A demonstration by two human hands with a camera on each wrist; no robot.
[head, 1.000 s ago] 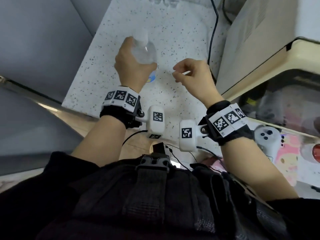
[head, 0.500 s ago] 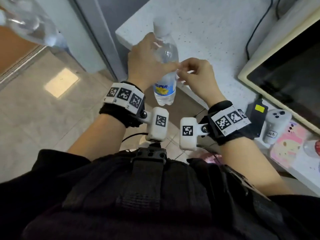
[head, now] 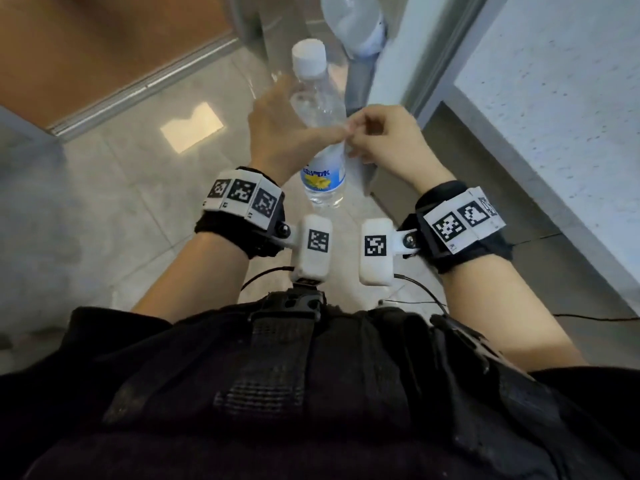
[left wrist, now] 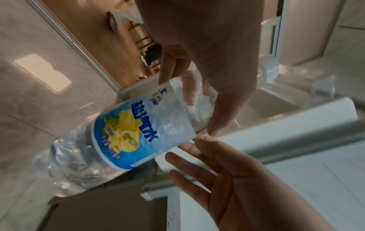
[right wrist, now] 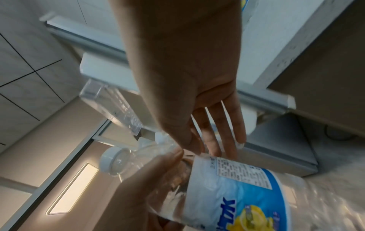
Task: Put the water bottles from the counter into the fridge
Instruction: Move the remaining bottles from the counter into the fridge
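Note:
A clear water bottle [head: 320, 102] with a white cap and a blue and yellow label is held over the tiled floor, away from the counter [head: 554, 98]. My left hand [head: 277, 133] grips its upper body, thumb and fingers wrapped around it [left wrist: 146, 129]. My right hand [head: 381, 136] is beside it; its nearly straight fingertips [right wrist: 229, 140] touch the top edge of the label [right wrist: 227, 187] without closing on it. A second clear bottle [head: 353, 22] shows at the top edge, next to a white fridge door panel [head: 398, 64].
The white speckled counter runs along the right, with a dark gap under its edge [head: 467, 161]. A clear plastic door bin [right wrist: 110, 107] hangs off the white panel ahead. Glossy beige floor tiles [head: 138, 202] lie to the left, and a wooden surface [head: 104, 46] beyond.
The bottle has left the counter in my left hand and now hangs over the floor. I have turned left, away from the counter. My right hand has come up against the bottle.

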